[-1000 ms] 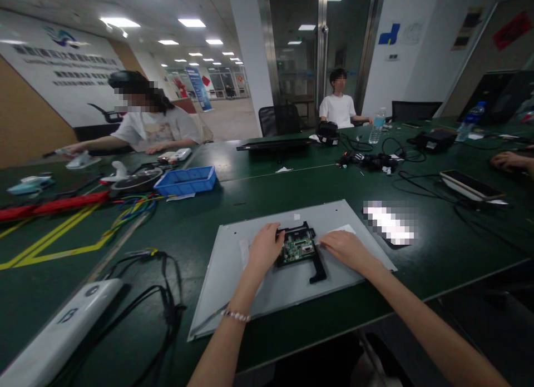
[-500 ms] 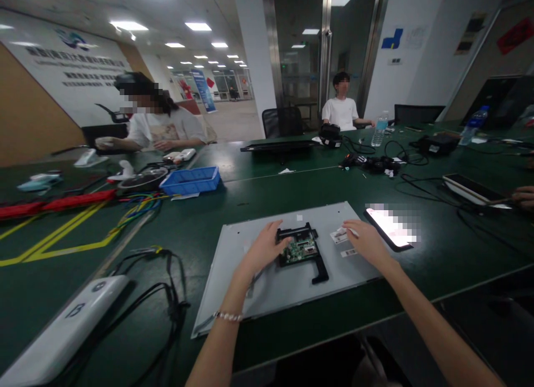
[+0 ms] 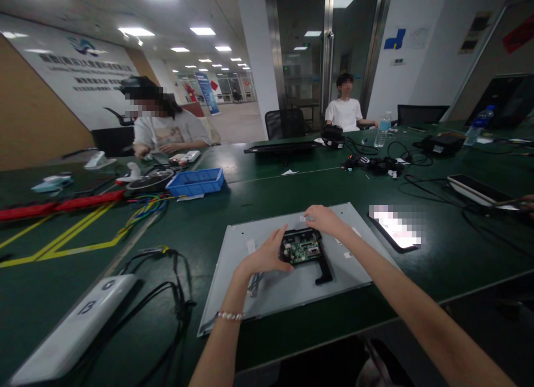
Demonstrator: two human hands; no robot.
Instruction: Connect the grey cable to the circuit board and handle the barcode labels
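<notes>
A grey metal-backed flat panel [image 3: 233,281] lies on the table in front of me. On it sits a black plastic bracket [image 3: 324,270] with a green circuit board [image 3: 303,252] inside. My left hand [image 3: 267,254] is around the bracket's left side, thumb at the lower corner and fingers at the upper one. My right hand [image 3: 325,220] is at the bracket's top right edge, fingers curled downward; whatever its fingertips hold is hidden. A flat bundle of leads [image 3: 255,285] runs out below my left hand.
A lit phone [image 3: 394,231] lies right of the panel. At left are a white power bank [image 3: 75,326], black cables [image 3: 177,303] and a blue tray [image 3: 196,182]. Another dark flat panel [image 3: 281,147] and a water bottle [image 3: 382,129] stand farther back. Two people sit across the table.
My right hand has moved left from the panel's labels to the bracket's top edge. My left thumb has shifted from over the board to the bracket's lower left corner.
</notes>
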